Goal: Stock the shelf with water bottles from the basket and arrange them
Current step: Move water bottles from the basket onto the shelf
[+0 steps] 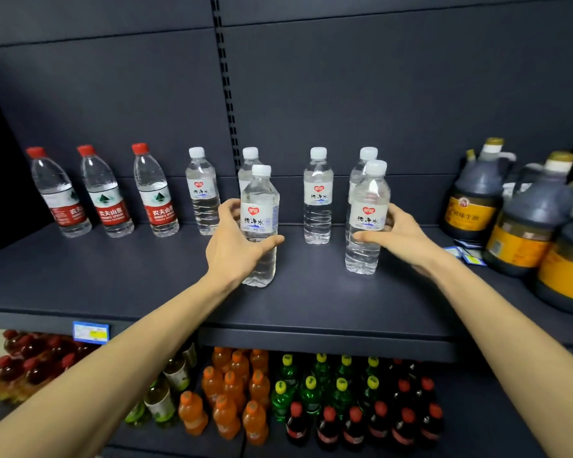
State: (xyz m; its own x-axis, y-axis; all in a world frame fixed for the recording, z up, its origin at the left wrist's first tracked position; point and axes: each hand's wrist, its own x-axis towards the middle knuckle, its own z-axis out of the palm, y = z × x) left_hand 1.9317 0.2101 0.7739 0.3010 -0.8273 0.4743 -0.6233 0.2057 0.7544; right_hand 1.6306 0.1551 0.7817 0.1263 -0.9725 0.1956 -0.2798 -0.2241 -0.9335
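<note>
Forearms reach over shelf [113,279]. Left hand [235,246] wraps front-left bottle [259,226]; right hand [401,236] wraps front-right bottle [366,223]. Both stand ahead of back row. Slide upright, labels forward, aligned behind-to-front.

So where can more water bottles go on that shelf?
The bare front strip of the shelf, before the red-capped bottles, is free. So is the gap between the left hand's bottle and the right hand's bottle. The right end is crowded with dark jugs.
</note>
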